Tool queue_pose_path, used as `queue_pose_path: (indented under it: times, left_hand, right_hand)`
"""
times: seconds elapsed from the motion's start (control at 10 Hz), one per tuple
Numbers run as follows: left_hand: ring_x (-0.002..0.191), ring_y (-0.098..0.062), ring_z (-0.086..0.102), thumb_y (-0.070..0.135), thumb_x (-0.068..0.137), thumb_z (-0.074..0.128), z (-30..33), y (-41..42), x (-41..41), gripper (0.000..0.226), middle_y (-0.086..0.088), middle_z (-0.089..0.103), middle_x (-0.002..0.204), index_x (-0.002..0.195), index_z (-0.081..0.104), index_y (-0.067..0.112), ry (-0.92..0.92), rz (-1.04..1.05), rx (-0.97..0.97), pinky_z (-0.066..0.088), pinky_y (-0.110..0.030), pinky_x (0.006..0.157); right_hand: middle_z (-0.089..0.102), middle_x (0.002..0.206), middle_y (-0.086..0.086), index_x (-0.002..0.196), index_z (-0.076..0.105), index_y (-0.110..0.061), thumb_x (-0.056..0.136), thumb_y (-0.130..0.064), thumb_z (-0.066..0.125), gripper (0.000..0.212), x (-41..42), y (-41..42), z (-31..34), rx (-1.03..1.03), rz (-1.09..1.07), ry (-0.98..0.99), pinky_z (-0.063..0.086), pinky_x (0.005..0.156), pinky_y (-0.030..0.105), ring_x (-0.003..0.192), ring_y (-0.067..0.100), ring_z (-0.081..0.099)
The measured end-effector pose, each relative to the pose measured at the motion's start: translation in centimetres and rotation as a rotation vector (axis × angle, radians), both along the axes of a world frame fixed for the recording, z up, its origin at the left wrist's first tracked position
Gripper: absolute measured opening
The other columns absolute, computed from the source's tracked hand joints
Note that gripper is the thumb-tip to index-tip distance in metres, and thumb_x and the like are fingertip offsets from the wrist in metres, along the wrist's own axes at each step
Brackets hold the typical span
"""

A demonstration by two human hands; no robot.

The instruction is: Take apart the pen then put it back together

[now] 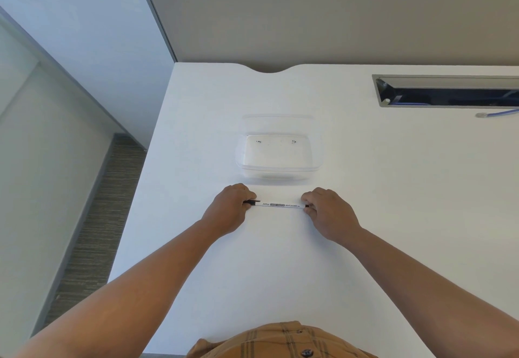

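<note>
Pen (280,205) lies sideways above the desk (365,189), just before the clear tub (278,172). Left hand (229,208) pinches the black cap end, right hand (327,211) pinches the other end. Best pull straight apart along the barrel, no bending.

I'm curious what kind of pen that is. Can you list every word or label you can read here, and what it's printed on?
"WHITE BOARD": on the pen barrel, toward the right hand.
White lettering in a dark band, mid-barrel: too blurred to read.
Small logo near the left hand: unreadable.
Dark marks in the clear container: too small to read.
</note>
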State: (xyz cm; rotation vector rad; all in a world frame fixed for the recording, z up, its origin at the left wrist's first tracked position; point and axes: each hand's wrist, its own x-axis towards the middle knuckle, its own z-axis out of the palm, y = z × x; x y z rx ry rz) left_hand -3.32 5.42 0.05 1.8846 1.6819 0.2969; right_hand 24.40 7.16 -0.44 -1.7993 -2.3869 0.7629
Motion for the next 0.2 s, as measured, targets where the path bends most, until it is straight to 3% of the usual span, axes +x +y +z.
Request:
queue_pose_path:
  times: [0.2]
  left_hand:
    - [0.11, -0.025, 0.059, 0.012, 0.094, 0.063, 0.48, -0.55, 0.35, 0.028, -0.001, 0.067, 0.116, 0.121, 0.07, 0.014, 0.053, 0.026, 0.078, 0.049, -0.037, 0.093]
  right_hand:
    - [0.064, 0.111, -0.003, 0.119, 0.065, -0.021, 0.099, -0.025, 0.056, 0.022, -0.26, -0.44, 0.46, 0.099, 0.002, -0.013, 0.052, 0.076, 0.038, 0.105, 0.026, 0.057]
